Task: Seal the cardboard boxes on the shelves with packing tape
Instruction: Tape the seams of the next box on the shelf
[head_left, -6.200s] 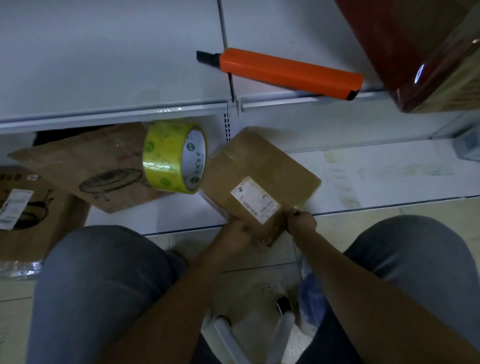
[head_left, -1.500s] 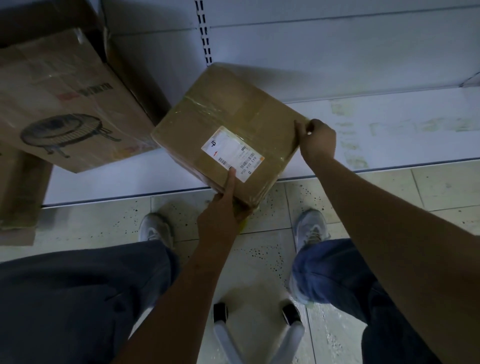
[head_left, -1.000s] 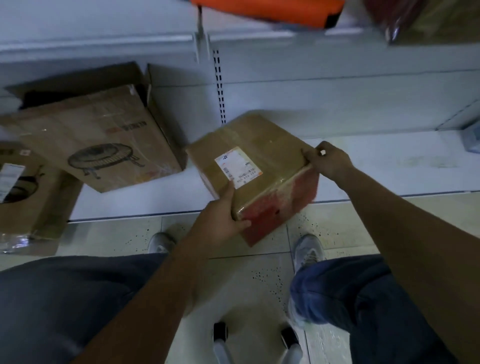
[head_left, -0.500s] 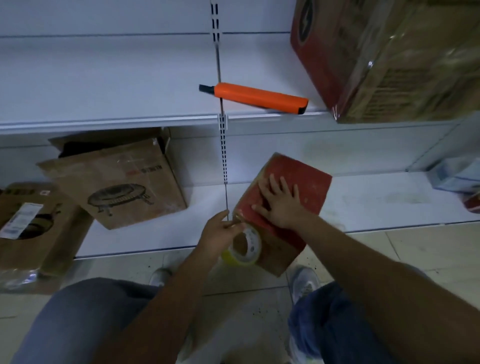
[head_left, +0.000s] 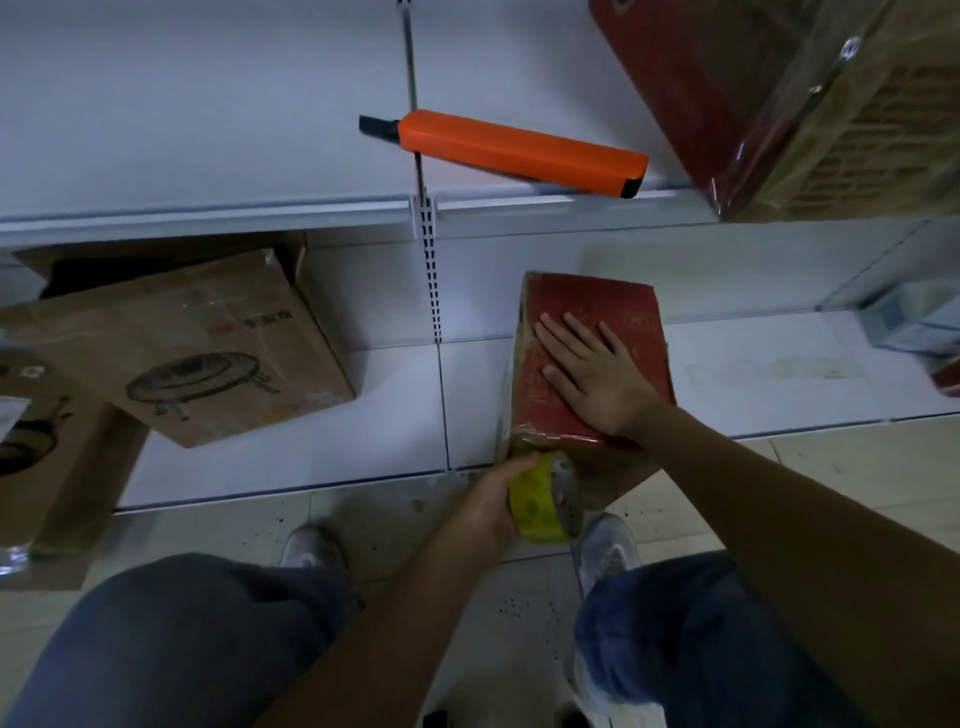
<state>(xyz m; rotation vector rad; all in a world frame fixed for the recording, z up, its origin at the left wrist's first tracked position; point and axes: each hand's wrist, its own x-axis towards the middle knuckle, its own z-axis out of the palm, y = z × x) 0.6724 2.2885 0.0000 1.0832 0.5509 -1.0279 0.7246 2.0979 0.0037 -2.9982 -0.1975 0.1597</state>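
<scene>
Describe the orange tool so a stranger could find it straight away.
Start at the upper white shelf. Near its front edge, by the slotted upright post, lies the utility knife, left of a big plastic-wrapped box. It is the only long, slim, bright orange thing there, black at both ends.

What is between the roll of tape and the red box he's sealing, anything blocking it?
Nothing visible. The left hand grips the yellow tape roll right at the near end of the red box, while the right hand presses flat on top.
</scene>
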